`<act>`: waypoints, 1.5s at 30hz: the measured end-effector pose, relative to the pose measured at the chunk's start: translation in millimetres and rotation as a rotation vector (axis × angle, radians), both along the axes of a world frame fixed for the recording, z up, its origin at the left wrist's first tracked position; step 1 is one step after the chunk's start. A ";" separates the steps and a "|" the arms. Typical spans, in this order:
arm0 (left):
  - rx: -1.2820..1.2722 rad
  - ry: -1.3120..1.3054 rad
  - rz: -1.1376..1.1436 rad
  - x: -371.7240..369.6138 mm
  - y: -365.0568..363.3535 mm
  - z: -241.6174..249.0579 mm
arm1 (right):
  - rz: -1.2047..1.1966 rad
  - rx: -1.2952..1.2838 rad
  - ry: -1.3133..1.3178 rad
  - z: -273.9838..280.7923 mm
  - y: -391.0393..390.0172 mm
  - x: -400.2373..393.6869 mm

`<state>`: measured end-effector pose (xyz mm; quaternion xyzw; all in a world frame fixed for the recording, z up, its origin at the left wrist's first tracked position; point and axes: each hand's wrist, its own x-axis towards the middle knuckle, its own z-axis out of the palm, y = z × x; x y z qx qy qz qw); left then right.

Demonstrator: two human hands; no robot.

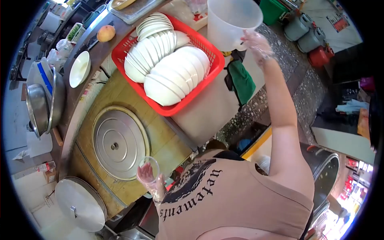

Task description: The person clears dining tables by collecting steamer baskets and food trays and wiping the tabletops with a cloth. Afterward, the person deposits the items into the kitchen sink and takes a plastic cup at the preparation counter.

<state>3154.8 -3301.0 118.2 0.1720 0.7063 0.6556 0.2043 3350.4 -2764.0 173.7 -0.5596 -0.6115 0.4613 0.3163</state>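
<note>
My left hand (pixel 159 188), in a thin clear plastic glove, is closed around a clear plastic cup (pixel 149 163); some fingers show through its wall. It is near the front of my shirt, beside a round metal lid (pixel 120 142) with a small knob. My right arm is stretched out, and my right hand (pixel 259 46), also in a clear glove, grips the edge of a translucent white plastic bucket (pixel 228 18). Left of the bucket stands a red plastic basket (pixel 188 107) with many white bowls (pixel 176 76) stacked on their sides.
A white oval bowl (pixel 80 69) and a round peach-coloured fruit (pixel 106 33) lie on the counter ledge. Metal basins (pixel 38 108) stand at the left, above a large round lid (pixel 80 204). A green cloth (pixel 242 80) hangs below the bucket. Gas cylinders (pixel 311 38) stand at the upper right.
</note>
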 end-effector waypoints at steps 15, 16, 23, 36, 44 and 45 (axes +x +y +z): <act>0.201 -0.086 -0.487 -68.0 -48.4 -21.8 | 0.035 -0.163 -0.146 -13.1 -364.1 38.3; 0.187 -0.098 -0.509 -69.8 -51.4 -21.9 | 0.019 -0.220 -0.071 -37.1 -376.3 31.9; 0.183 -0.162 -0.726 -63.4 -41.7 -39.3 | 0.131 -0.179 -0.039 -83.4 -402.5 -25.8; 0.260 -0.141 -1.325 86.5 15.3 -28.6 | -0.141 0.147 -0.282 -91.4 -537.0 138.5; 0.223 -0.157 -1.860 329.9 -89.1 -8.2 | -0.817 -0.158 -0.289 -81.1 -866.8 333.6; 0.208 -0.190 -1.908 361.0 -112.9 -9.2 | -0.885 -0.187 -0.278 -75.5 -906.0 349.3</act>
